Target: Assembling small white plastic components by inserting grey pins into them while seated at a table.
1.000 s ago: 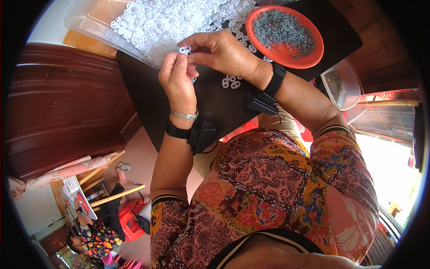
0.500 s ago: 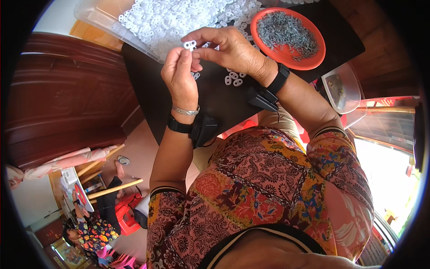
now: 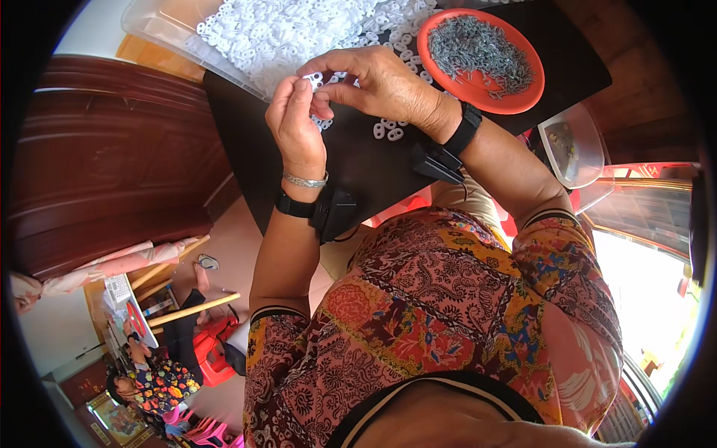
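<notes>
Over the dark table (image 3: 366, 175), my two hands meet at a small white plastic piece with round holes (image 3: 317, 78). My left hand (image 3: 296, 123) pinches it between thumb and fingers from below. My right hand (image 3: 385, 81) has its index finger and thumb closed at the same piece, from the right. Fingers cover part of it, and whether a screw sits in it cannot be seen. More white pieces (image 3: 390, 131) lie on the table beneath and beside my hands. A heap of the same pieces (image 3: 272, 33) fills the area beyond them.
A clear plastic box (image 3: 168, 37) holds the heap at the far left. To the right stands an orange-red plate (image 3: 517, 103) of small grey metal screws (image 3: 478, 48). Another clear container (image 3: 586, 168) is beyond the table's right edge. A person (image 3: 160, 388) sits at the lower left.
Both hands have shifted slightly left with the white piece. More of the piece is now covered by my fingers.
</notes>
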